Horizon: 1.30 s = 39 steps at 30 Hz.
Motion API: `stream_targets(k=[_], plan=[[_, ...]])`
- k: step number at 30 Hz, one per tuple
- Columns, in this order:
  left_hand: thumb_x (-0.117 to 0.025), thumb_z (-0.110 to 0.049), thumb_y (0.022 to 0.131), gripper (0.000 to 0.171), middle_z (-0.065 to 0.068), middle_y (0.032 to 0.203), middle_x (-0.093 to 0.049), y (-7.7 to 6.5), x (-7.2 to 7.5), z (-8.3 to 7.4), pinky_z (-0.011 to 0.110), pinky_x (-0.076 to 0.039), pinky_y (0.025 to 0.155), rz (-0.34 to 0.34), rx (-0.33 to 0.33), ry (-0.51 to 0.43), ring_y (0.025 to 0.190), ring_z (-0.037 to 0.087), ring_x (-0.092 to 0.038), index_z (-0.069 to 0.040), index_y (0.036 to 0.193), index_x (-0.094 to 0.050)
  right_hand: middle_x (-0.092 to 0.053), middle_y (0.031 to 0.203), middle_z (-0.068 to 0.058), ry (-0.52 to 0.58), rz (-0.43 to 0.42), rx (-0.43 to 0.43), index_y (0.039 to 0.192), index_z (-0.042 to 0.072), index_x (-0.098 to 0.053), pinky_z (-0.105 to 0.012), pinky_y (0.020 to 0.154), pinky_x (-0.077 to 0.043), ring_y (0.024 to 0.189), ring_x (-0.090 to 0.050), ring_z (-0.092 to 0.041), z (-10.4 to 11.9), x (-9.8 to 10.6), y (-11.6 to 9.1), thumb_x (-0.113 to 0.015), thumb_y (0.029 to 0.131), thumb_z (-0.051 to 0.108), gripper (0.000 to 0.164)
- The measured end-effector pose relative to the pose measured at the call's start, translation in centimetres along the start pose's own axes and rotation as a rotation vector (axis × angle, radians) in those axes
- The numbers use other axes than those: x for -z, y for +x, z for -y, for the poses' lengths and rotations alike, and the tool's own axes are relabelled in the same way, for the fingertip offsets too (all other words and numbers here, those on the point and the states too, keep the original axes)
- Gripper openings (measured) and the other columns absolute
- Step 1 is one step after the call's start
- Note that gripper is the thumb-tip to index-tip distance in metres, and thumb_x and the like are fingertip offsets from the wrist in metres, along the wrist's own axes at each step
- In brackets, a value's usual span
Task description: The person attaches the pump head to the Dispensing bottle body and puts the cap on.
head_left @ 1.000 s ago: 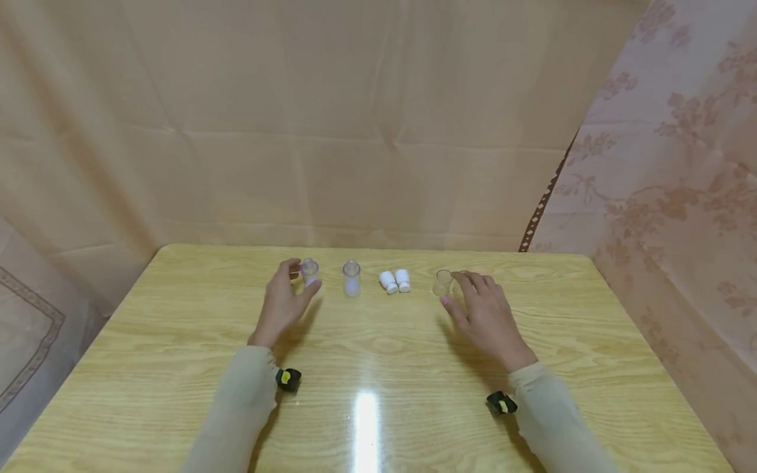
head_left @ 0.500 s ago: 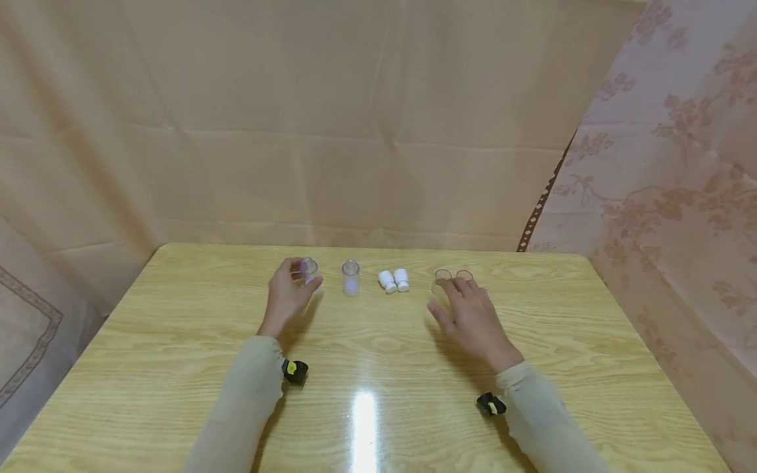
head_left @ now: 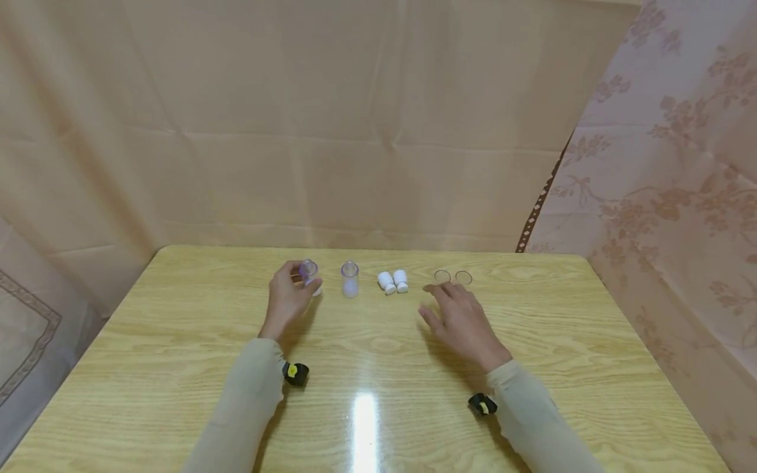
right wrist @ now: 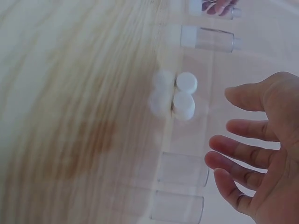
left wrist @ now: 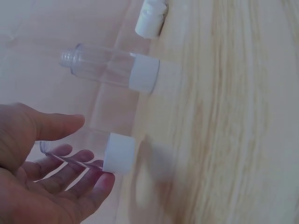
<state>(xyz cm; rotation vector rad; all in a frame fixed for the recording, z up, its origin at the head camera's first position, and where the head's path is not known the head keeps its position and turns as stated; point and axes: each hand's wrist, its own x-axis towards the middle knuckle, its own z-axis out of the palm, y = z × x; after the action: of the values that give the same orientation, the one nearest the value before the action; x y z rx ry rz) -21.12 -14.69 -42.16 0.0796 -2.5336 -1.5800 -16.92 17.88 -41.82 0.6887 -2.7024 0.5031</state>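
My left hand (head_left: 286, 299) holds a clear bottle (left wrist: 119, 154) with a white base, its fingers curled behind the bottle and its thumb along the near side. A second such bottle (head_left: 350, 279) stands upright to its right; a threaded neck shows at its top in the left wrist view. Further right, two small white pump-top-like pieces (head_left: 393, 282) lie side by side. Two clear open cylinders (right wrist: 182, 169), like caps, stand beyond my right hand (head_left: 461, 322). That hand hovers with relaxed, spread fingers and nothing in it, its fingertips overlapping the cylinders' near side in the head view.
All of these stand in a row near the far edge of a glossy wood-grain table (head_left: 378, 355). A beige cloth (head_left: 378, 131) hangs behind it, and a floral cloth (head_left: 680, 197) hangs at the right. Each wrist wears a black camera (head_left: 296, 374).
My right hand has moved left and toward me, off the cylinders, so both rims now show. My left hand stays at its bottle, almost unmoved.
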Motion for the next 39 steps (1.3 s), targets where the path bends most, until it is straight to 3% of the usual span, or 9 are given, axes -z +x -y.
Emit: stream_targets(k=[21,39], plan=[[-0.075,-0.002,0.089,0.048,0.028,0.125,-0.06,-2.7,-1.3,-1.6,0.044,-0.053,0.098,0.02,-0.028,-0.004,0.118,0.04,-0.058,0.01,0.131,-0.054,-0.065,0.119,-0.016,0.049,0.097,-0.057,0.132,0.004,-0.063,-0.051,0.089,-0.053,0.107,-0.062,-0.035,1.7,-2.0,3.5,-0.07,0.097,0.025,0.041],[-0.077,0.003,0.083,0.039,0.022,0.115,-0.066,-4.5,-3.0,-2.7,0.046,-0.056,0.092,0.034,-0.125,-0.001,0.108,0.037,-0.062,0.007,0.12,-0.063,-0.066,0.11,-0.013,0.03,0.116,-0.088,0.126,0.002,-0.065,-0.047,0.081,-0.054,0.097,-0.063,-0.03,3.0,-3.6,7.1,-0.074,0.094,0.019,0.038]])
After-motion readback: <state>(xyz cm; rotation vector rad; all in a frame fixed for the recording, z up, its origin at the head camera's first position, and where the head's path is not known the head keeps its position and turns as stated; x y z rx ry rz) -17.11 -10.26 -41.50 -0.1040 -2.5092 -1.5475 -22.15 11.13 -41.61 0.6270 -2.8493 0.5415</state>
